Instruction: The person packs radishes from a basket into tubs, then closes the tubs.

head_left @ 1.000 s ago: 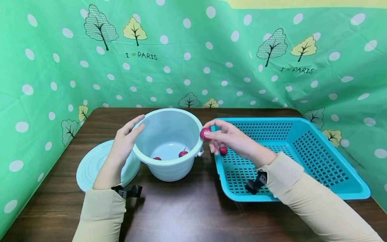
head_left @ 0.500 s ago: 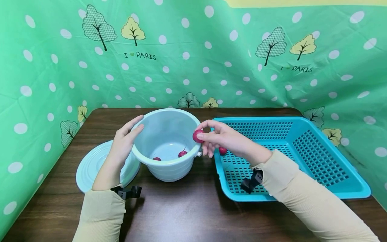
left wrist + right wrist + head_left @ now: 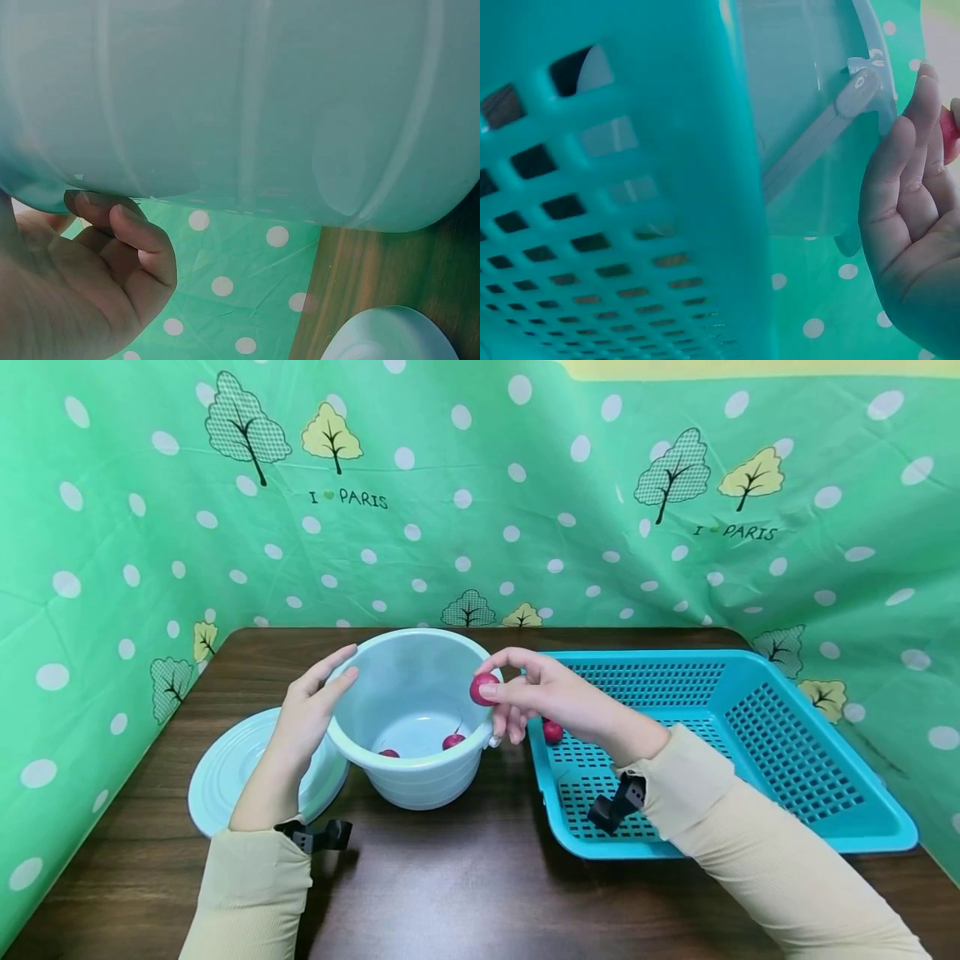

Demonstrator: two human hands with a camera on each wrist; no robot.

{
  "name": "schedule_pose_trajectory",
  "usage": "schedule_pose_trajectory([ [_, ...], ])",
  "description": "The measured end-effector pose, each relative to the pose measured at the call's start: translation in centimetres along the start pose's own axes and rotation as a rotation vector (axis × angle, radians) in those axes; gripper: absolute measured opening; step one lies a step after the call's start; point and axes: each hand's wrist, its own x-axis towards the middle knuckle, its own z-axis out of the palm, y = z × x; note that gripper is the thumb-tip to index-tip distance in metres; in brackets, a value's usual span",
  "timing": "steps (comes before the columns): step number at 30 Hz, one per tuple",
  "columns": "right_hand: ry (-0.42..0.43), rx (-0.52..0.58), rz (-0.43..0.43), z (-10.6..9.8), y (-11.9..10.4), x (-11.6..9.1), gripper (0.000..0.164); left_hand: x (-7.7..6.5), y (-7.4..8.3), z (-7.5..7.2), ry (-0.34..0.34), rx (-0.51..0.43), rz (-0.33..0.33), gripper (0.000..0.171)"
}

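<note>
A pale blue bucket [image 3: 420, 781] stands upright on the table, and two red radishes, one a radish [image 3: 453, 741] with a thin root, lie on its bottom. My left hand [image 3: 303, 714] holds the bucket's left rim, its fingers curled at the edge in the left wrist view. Between thumb and fingers, my right hand [image 3: 543, 693] pinches a radish [image 3: 482, 688] over the bucket's right rim. In the right wrist view this radish [image 3: 950, 135] shows only partly, behind the fingers. Another radish [image 3: 552, 732] lies in the turquoise basket [image 3: 832, 839], near its left side.
The wide perforated basket takes up the right of the table. A round pale blue lid [image 3: 225, 785] lies at the left, partly under the left forearm. The bucket's handle [image 3: 806, 154] hangs down its side facing the basket. A green dotted cloth [image 3: 450, 468] hangs behind the table [image 3: 450, 893].
My right hand has carried the pinched radish left, from beside the basket's edge to over the bucket's rim, and lifted it slightly. The left hand and bucket have hardly moved.
</note>
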Motion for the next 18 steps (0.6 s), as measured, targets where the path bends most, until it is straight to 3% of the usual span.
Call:
schedule_pose_trajectory([
  [18, -0.013, 0.042, 0.047, 0.9, -0.9, 1.1, 0.033, -0.1, 0.0, -0.1, 0.002, 0.005, -0.006, 0.053],
])
